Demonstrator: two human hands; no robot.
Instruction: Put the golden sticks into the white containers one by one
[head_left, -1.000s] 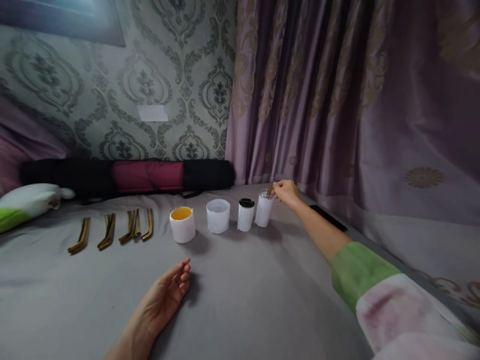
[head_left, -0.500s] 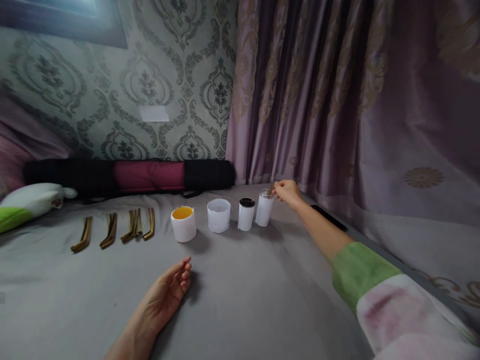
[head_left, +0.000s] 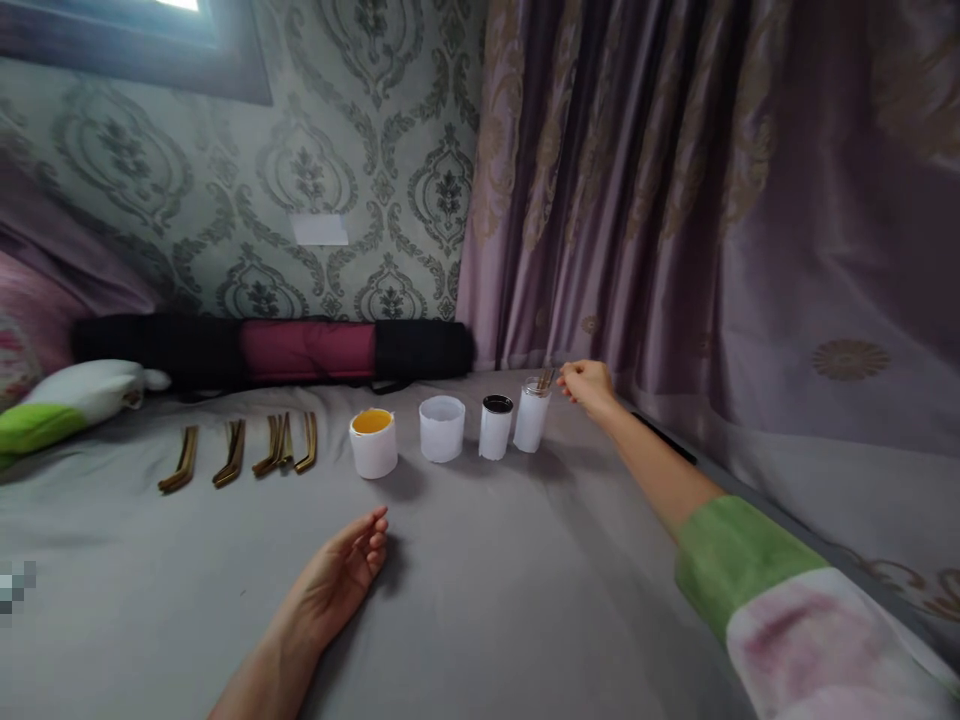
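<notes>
My right hand [head_left: 589,387] is just right of the mouth of a tall white-wrapped glass jar [head_left: 532,420]. Thin brownish straws [head_left: 545,380] stand in the jar, their tops poking above its rim. A small gap shows between the straws and my bent fingertips, which hold nothing visible. My left hand [head_left: 346,575] rests on the grey sheet, fingers loosely curled and holding nothing. Beyond it stand a white cup with a yellow inside [head_left: 374,450], a translucent white cup [head_left: 442,432] and a white-wrapped can with a dark inside [head_left: 495,430].
Several bundles of bent gold-brown straws [head_left: 229,455] lie on the grey sheet [head_left: 480,600] at left. Behind them are a green-and-white plush toy [head_left: 82,400] and a long black-and-maroon rolled bag [head_left: 307,350]. A dark flat object [head_left: 664,437] lies beyond my right forearm, near the curtain [head_left: 600,200].
My right hand has drawn slightly right, away from the straws, which now stand in the jar by themselves. The view has shifted a little; my left hand keeps its pose.
</notes>
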